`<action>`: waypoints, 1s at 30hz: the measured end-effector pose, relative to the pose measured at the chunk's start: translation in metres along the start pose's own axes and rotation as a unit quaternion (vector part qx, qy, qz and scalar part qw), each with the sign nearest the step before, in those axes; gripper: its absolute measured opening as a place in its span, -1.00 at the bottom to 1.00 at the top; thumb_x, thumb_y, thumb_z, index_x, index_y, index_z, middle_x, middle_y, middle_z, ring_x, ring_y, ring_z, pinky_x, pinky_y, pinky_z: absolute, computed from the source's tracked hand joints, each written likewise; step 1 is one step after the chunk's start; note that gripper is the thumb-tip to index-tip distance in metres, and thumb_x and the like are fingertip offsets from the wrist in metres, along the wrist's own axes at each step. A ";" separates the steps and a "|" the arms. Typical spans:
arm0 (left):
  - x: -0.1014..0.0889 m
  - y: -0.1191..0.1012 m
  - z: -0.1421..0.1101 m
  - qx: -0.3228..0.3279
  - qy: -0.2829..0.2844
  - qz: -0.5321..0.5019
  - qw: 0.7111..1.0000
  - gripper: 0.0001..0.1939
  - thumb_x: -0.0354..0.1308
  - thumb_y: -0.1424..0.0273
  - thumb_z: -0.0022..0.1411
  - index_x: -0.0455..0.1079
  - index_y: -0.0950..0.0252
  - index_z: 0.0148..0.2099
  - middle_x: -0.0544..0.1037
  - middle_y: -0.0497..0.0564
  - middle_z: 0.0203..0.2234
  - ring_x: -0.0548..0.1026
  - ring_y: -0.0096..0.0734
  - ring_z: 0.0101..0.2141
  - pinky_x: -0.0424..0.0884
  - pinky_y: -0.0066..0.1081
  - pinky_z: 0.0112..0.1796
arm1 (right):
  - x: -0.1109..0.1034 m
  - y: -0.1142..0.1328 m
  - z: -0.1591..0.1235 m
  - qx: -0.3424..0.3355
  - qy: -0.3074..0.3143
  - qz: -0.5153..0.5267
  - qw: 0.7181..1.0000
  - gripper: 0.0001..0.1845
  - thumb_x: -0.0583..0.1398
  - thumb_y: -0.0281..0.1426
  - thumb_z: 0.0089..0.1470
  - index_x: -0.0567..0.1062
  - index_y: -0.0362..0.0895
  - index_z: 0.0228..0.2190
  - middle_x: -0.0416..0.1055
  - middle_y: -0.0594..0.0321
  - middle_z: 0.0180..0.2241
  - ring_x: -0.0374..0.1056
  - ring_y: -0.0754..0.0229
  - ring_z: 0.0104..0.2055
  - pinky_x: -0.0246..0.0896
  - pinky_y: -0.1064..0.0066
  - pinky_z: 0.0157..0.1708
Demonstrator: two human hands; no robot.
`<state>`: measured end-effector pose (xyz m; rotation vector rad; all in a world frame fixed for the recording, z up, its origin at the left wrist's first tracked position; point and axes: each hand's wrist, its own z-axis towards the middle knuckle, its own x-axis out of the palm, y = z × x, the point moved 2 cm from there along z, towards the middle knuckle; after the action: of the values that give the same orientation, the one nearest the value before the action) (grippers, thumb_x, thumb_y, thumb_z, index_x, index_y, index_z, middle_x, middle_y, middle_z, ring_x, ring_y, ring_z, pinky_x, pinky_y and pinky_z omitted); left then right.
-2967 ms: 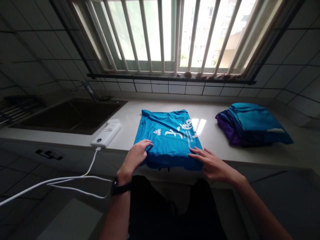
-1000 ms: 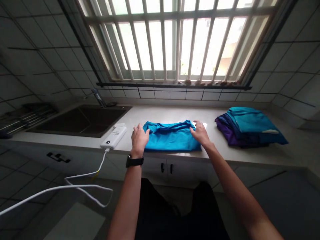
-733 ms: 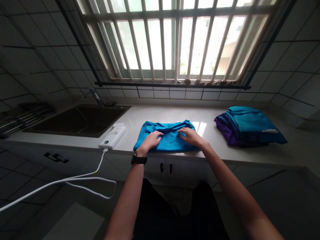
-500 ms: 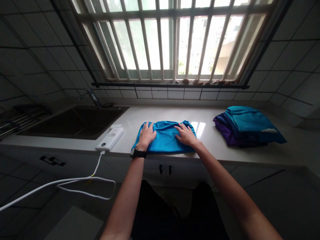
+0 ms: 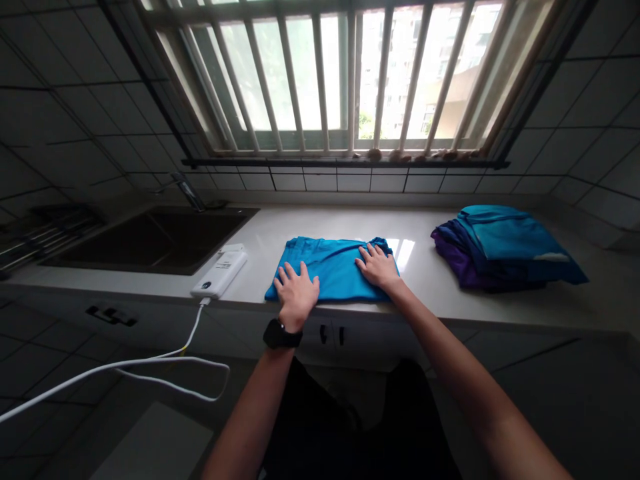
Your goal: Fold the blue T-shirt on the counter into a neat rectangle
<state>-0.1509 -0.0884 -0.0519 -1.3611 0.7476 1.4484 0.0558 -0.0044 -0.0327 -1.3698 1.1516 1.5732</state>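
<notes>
A blue cloth (image 5: 336, 267), folded into a rough rectangle, lies on the white countertop (image 5: 310, 220) close to its front edge. Creases and a bunched part run along its far side. My left hand (image 5: 297, 293), a black watch on its wrist, rests with fingers spread on the cloth's near left part. On the right end lies my right hand (image 5: 379, 267), fingers stretched out over the fabric near the bunched far corner. Neither hand grips anything. What kind of garment the cloth is, I cannot tell.
A pile of folded blue and purple cloths (image 5: 505, 250) sits to the right. On the left are a white power bank (image 5: 220, 272) with a white cable (image 5: 193, 340) hanging off the edge, and a dark sink (image 5: 150, 240) with a faucet (image 5: 187, 192). A barred window is behind.
My left hand has slid back toward the front edge, uncovering the cloth's far left part. My right hand stays at the right end. The view has shifted slightly.
</notes>
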 end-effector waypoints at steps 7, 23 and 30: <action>0.007 -0.008 -0.019 0.024 0.025 0.006 0.999 -0.37 -0.15 0.15 0.49 0.22 0.24 0.47 0.19 0.33 0.43 0.10 0.29 0.42 0.08 0.30 0.30 | -0.011 0.013 -0.042 0.067 -0.043 -0.071 0.994 -0.26 -0.10 -0.07 0.43 0.34 -0.41 0.29 0.30 -0.41 0.27 0.31 -0.34 0.21 0.15 -0.07 0.14; 0.010 0.000 0.075 0.206 0.084 -0.143 0.964 -0.52 -0.09 0.47 0.48 0.45 0.06 0.30 0.50 -0.02 0.25 0.41 -0.29 0.24 0.37 -0.24 0.23 | -0.032 -0.002 -0.060 -0.130 -0.025 -0.048 0.990 -0.55 0.06 -0.27 0.41 0.55 -0.15 0.16 0.43 -0.05 0.24 0.35 -0.14 0.28 0.26 0.12 0.22; -0.013 -0.011 0.057 0.208 0.075 -0.094 0.971 -0.65 0.01 0.44 0.46 0.53 0.21 0.15 0.55 0.11 0.17 0.51 -0.25 0.12 0.42 -0.33 0.12 | 0.021 -0.013 -0.044 -0.199 -0.018 0.024 0.980 -0.39 -0.07 -0.27 0.44 0.26 -0.18 0.39 0.08 0.07 0.45 -0.12 -0.05 0.53 -0.08 0.01 0.47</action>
<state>-0.1627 -0.0362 -0.0266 -1.1838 0.9336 0.9790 0.0792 -0.0425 -0.0569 -1.5658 0.8820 1.9295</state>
